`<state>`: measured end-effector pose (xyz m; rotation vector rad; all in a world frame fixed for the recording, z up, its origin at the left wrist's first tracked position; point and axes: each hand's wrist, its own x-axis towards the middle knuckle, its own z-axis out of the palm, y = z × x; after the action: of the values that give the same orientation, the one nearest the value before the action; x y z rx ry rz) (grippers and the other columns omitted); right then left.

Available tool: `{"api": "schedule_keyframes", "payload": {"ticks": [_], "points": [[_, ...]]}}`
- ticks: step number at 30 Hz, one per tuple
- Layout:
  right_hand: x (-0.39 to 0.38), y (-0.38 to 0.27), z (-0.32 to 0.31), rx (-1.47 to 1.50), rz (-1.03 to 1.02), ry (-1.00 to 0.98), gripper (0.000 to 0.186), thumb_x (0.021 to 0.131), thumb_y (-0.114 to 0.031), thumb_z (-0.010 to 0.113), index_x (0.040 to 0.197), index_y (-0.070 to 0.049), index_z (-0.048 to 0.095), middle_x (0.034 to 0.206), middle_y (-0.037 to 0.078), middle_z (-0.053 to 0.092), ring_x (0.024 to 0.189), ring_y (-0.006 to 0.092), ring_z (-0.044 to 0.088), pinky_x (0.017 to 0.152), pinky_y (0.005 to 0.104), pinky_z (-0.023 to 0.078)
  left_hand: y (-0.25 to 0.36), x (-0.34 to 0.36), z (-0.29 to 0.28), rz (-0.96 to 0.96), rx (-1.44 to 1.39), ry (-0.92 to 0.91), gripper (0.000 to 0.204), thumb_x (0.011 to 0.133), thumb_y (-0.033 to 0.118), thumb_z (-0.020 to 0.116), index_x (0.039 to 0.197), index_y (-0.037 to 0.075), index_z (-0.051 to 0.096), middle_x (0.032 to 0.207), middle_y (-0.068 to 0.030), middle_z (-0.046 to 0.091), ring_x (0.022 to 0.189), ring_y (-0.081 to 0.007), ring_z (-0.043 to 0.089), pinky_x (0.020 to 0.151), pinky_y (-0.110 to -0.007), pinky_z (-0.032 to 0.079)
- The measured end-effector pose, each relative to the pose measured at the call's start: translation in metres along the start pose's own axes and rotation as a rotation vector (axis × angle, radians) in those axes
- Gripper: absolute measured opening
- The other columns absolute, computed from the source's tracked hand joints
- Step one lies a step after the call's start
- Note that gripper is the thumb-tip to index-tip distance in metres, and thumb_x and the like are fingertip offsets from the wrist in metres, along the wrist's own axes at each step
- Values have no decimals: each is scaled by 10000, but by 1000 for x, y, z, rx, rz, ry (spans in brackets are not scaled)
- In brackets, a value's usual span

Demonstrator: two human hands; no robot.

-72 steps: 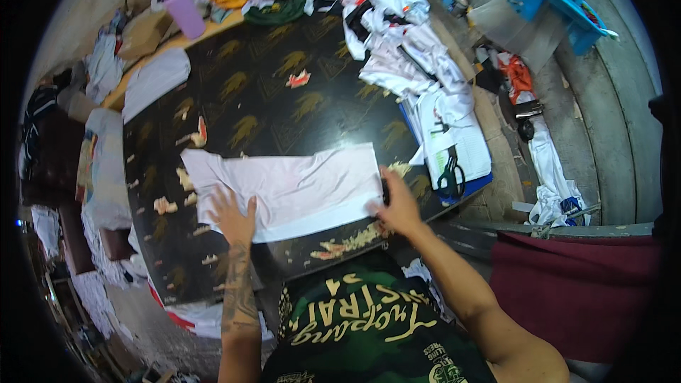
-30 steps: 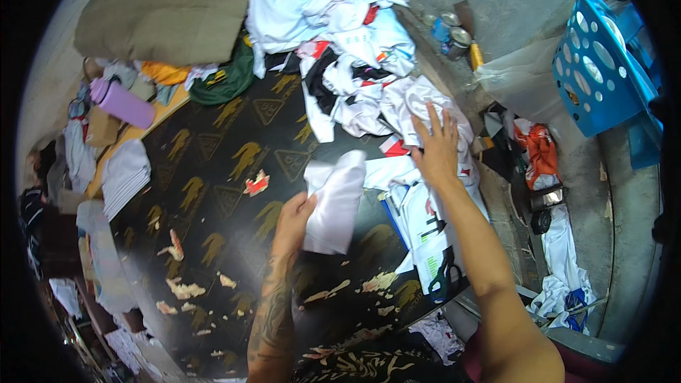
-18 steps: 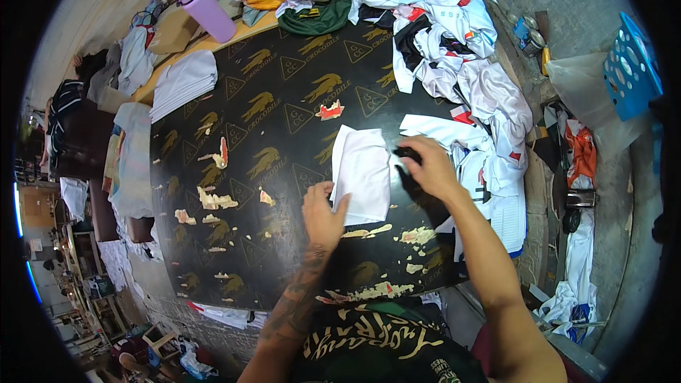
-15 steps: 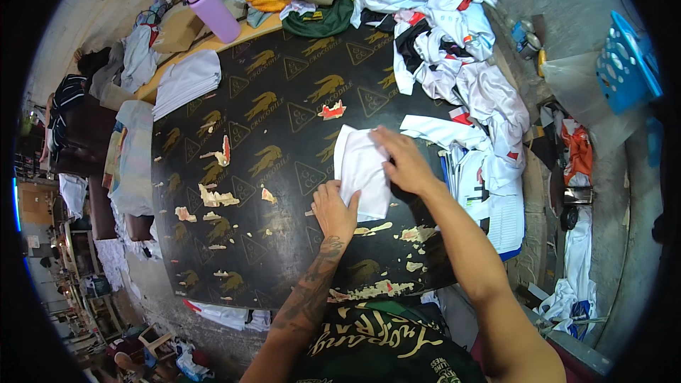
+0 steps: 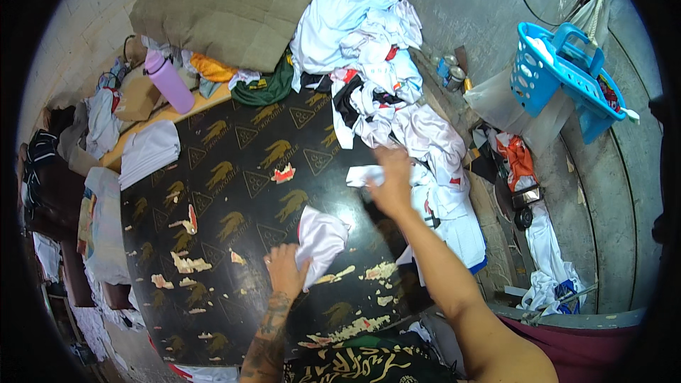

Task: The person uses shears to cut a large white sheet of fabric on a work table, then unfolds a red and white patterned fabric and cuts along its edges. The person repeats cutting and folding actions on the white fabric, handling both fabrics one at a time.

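in the head view, a folded white garment is held at its lower edge by the left hand, low in the middle of the frame, on the dark counter. the fingers are closed on the cloth. the right hand is stretched to the loose pile of clothes at the upper right, and a white piece is touched; how tight this grip is cannot be told. a stack of folded white cloth lies at the left. judged from this, some pieces are folded and many are left.
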<state>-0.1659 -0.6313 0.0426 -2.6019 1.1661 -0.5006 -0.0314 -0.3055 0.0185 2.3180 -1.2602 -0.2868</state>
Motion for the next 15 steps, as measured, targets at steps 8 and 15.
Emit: {"api": "schedule_keyframes", "payload": {"ticks": [8, 15], "points": [[83, 116, -51, -309, 264, -205, 1344, 776, -536, 921, 1768, -115, 118, 1674, 294, 407, 1547, 487, 407, 1237, 662, 345, 11, -29, -5, -378, -529, -147, 480, 926, 296, 830, 1231, 24, 577, 1086, -279, 711, 1060, -489, 702, 909, -545, 538], [110, 128, -62, -271, 295, -227, 584, 899, -463, 839, 1219, 17, 758, 1429, 294, 655, 1319, 447, 649, 1106, 509, 516, -11, -23, 18, -368, -536, -135, 452, 914, 267, 850, 1192, 38, 577, 1048, -220, 718, 1008, -377, 722, 880, -479, 549]]}}
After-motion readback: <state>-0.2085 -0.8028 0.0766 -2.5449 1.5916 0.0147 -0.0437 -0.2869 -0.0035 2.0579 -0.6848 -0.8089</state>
